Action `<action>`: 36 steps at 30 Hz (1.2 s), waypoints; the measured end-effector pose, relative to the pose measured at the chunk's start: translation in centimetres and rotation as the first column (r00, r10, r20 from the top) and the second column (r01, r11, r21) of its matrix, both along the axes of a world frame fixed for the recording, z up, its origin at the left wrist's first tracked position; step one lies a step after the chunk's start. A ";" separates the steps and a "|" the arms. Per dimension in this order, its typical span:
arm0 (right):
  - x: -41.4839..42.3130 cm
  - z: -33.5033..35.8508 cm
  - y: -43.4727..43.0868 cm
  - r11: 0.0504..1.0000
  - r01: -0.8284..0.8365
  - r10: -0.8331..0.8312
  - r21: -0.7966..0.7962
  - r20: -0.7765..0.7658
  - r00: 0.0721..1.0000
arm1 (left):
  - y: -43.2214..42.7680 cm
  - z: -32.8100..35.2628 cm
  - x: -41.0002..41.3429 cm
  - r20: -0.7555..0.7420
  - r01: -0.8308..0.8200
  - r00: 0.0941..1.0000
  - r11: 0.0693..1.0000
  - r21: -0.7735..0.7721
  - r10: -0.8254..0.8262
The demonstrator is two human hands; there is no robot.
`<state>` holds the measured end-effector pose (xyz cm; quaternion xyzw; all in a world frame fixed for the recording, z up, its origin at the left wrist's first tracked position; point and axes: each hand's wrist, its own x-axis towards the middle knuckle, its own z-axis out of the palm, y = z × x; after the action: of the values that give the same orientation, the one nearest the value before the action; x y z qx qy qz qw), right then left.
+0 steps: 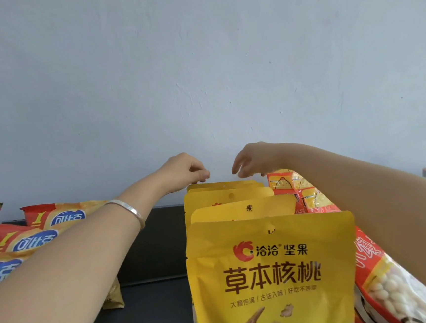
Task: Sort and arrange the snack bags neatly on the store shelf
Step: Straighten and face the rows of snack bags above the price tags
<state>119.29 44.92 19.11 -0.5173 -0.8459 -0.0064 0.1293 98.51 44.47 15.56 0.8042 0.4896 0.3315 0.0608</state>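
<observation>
Left grip (184, 171) is curled, with thumb and fingertips brought together at the left top corner of the rearmost yellow bag (221, 185); whether the edge is actually pinched cannot be told. Right grip (253, 160) is held loosely open, its fingers hanging just above the right top corner of the same bag, with nothing clasped. The yellow walnut bags (273, 272) are stood upright in single file on the dark shelf (157, 243), the rearmost close to the wall (198, 59). Orange chip bags (54, 216) are stacked to the left, apart from the file; red bags (297, 192) lie against it on the right. The step in hand is judged to be the squaring of the rearmost bag within the file. For the next move, both top corners should be taken and the bag aligned with those ahead of it; light force is advised, since the file could be tipped forward.
</observation>
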 end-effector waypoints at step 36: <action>6.7 -8.0 -22.9 0.971 0.008 0.133 0.241 -0.563 0.815 | -24.9 -9.3 5.2 0.525 -0.413 0.800 0.902 0.128 0.291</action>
<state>126.04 22.06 11.07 -0.4479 -0.7773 0.0556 0.4383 103.76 19.58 6.22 0.5878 0.5562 0.5870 0.0247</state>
